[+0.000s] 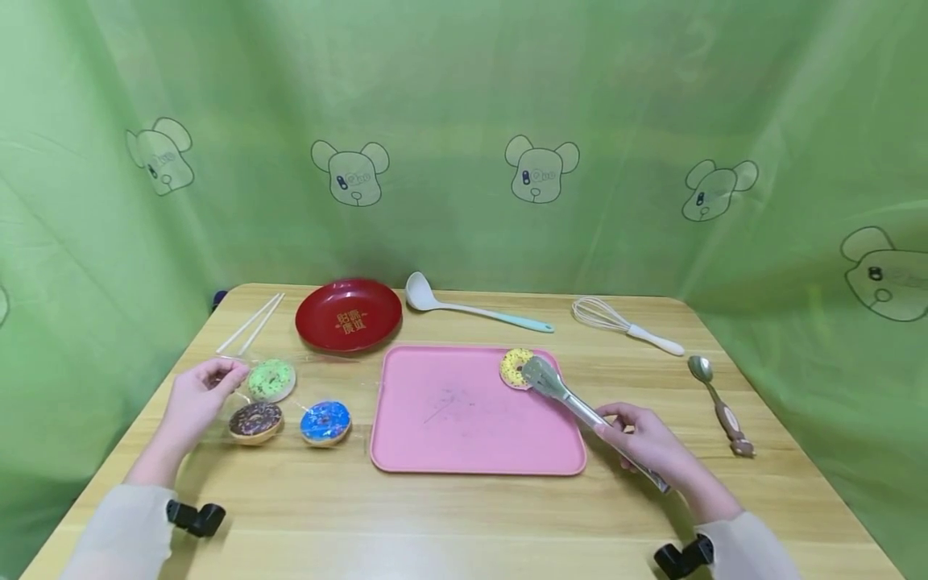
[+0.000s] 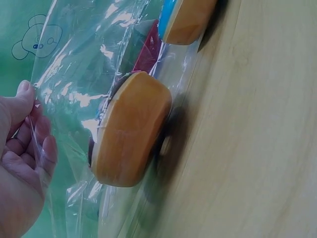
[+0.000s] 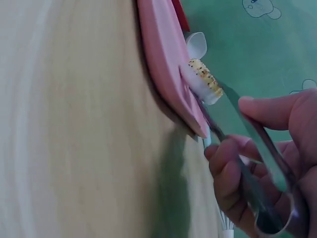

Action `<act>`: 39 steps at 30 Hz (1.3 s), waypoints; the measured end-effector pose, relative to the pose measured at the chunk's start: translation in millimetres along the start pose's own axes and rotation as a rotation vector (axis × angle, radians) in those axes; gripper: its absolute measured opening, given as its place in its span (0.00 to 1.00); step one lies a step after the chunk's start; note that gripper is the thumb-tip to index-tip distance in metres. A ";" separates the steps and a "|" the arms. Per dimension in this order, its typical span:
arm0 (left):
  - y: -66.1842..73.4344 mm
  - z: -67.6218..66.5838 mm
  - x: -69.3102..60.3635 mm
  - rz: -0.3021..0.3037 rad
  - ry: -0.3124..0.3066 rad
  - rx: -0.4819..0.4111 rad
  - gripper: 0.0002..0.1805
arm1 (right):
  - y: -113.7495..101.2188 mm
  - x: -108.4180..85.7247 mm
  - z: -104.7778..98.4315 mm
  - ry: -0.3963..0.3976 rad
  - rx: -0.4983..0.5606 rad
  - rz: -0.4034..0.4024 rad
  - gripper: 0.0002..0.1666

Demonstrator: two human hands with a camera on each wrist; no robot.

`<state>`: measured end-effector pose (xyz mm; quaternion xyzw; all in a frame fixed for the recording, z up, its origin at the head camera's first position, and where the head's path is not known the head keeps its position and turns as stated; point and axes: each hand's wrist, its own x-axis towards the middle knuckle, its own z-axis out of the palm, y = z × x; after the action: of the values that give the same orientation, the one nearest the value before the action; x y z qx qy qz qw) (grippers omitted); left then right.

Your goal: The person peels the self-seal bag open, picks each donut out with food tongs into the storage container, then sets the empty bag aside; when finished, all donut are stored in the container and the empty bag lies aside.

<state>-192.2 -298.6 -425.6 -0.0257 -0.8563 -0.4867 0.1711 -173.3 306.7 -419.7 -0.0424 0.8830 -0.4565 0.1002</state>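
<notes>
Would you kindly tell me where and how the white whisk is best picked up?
I'd take the whisk round the middle of its handle, coming from the near right: the handle is slim, straight and points that way, with the wire loops at the other end. The right hand seems best placed, once free of the tongs.

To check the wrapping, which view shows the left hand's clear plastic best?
The left wrist view: the clear plastic spreads wide and shiny, pinched by the left hand. The head view shows faint traces near the donuts; the right wrist view shows none.
</notes>
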 end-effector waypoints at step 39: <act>-0.7 1.4 -0.8 0.021 0.000 0.017 0.16 | -60.7 28.5 47.5 -0.097 0.062 -0.184 0.25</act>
<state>-192.0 -297.7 -427.1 -0.0335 -0.8601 -0.4775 0.1763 -191.9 228.9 -401.0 -0.1421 0.8549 -0.4885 0.1016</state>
